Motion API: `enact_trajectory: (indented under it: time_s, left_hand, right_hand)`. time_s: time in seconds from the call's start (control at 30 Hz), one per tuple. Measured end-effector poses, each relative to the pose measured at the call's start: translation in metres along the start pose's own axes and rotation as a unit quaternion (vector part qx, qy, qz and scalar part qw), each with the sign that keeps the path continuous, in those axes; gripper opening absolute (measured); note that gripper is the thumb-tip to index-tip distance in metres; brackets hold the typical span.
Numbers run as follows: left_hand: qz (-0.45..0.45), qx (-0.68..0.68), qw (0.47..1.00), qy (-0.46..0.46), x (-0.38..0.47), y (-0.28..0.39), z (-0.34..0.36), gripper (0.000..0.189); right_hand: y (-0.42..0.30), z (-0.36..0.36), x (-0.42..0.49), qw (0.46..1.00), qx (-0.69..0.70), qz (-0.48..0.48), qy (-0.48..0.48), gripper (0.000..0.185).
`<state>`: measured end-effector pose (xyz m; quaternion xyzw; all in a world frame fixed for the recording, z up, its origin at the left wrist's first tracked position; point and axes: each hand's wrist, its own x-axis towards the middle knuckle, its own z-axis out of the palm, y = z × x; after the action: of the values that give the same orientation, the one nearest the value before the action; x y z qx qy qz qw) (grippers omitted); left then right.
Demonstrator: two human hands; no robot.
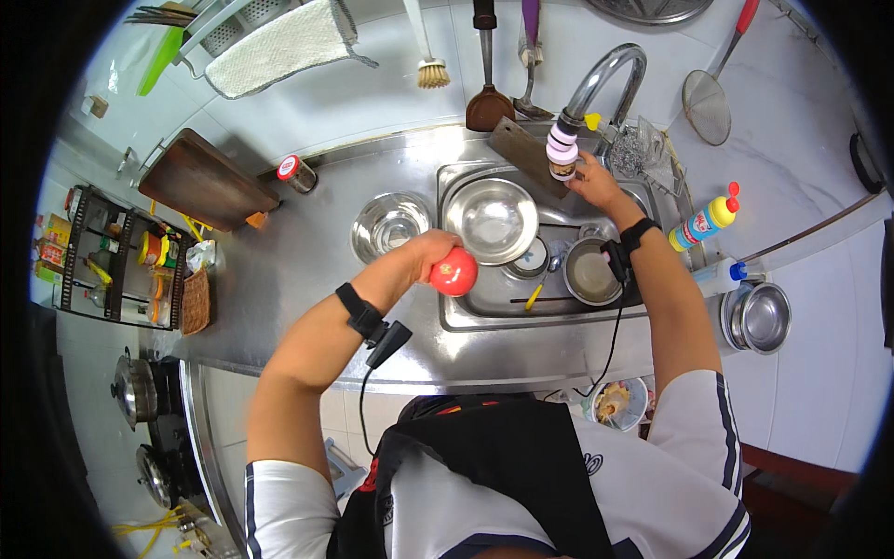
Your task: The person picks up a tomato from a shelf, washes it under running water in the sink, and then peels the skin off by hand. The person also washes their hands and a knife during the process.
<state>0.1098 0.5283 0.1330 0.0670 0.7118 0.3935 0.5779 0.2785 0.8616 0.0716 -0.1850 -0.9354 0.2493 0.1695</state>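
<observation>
My left hand (pixel 434 250) grips a shiny red round fruit (pixel 454 272) above the sink's left rim. Just beyond it is a wide stainless steel bowl (pixel 492 220), resting over the left part of the sink (pixel 475 318). At the tap, my right hand (pixel 597 185) has its fingers around the lower right side of the pink nozzle (pixel 562 152); some fingertips are hidden behind it. The curved chrome faucet (pixel 594 73) rises above. A cleaver (pixel 527 155) lies slantwise at the back of the sink. A second steel bowl (pixel 390 227) stands on the counter left of the sink.
Inside the sink are a metal pot (pixel 592 279) holding cloudy liquid, a small bowl (pixel 529 258) and a yellow-handled utensil (pixel 536 296). A cleaner bottle (pixel 704 223) and stacked steel bowls (pixel 765 318) stand right. Leftward are a red-lidded jar (pixel 297 173), a cutting board (pixel 206 180) and a spice rack (pixel 122 258).
</observation>
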Motion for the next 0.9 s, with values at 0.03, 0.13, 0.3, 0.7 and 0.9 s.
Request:
enact_trajectory:
  time_s: [0.03, 0.13, 0.3, 0.7, 0.9]
  left_hand:
    - [-0.008, -0.014, 1.0, -0.022, 0.004, 0.001, 0.011, 0.02]
    - [-0.02, -0.047, 0.995, -0.084, 0.015, 0.003, 0.035, 0.024]
    - [-0.067, -0.045, 0.993, -0.081, 0.022, 0.011, 0.061, 0.02]
    - [-0.079, -0.076, 0.983, -0.145, 0.025, 0.031, 0.084, 0.03]
    - [-0.097, -0.154, 0.959, -0.216, 0.018, 0.032, 0.092, 0.031]
  right_hand:
    - [0.005, 0.001, 0.008, 1.0, 0.015, -0.011, -0.011, 0.03]
    - [0.012, 0.0, 0.016, 0.999, 0.015, 0.013, -0.047, 0.03]
    - [0.001, -0.011, 0.013, 0.997, 0.001, 0.058, -0.054, 0.03]
    - [0.001, -0.014, -0.001, 0.999, -0.023, 0.026, -0.036, 0.028]
    - [0.009, -0.011, 0.0, 0.997, 0.006, 0.023, -0.07, 0.027]
